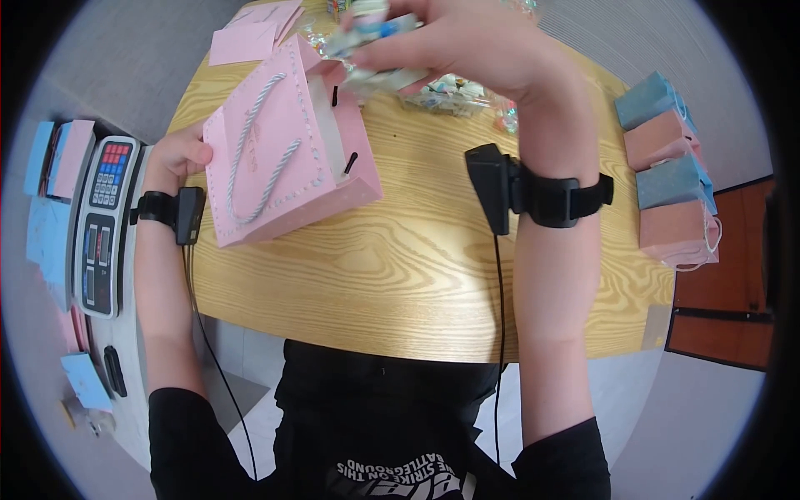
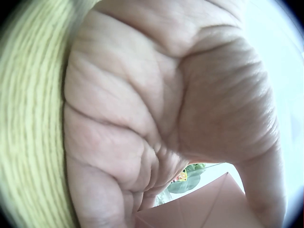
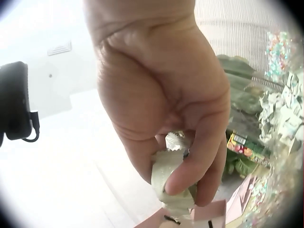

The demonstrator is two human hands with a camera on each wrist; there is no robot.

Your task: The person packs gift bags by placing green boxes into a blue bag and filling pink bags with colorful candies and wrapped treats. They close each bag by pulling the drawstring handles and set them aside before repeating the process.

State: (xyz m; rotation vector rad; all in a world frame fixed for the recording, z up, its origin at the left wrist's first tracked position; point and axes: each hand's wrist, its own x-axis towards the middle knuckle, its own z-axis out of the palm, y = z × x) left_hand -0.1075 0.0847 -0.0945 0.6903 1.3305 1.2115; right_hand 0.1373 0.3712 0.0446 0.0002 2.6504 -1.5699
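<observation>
The worktop (image 1: 400, 283) is filling the frame's centre, its wood grain showing between a pink bag (image 1: 267, 146) and the curved lower edge. The pink bag is sitting at upper left, its mouth facing right. At its left, the left hand (image 1: 177, 154) is gripping a corner between thumb and fingers; at top centre, the right hand (image 1: 475, 50), fingers curled, is pinching pale wrapped packets (image 3: 164, 171) near the mouth.

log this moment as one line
left hand: holds pink bag | right hand: grips wrapped packets | pink bag: open
</observation>
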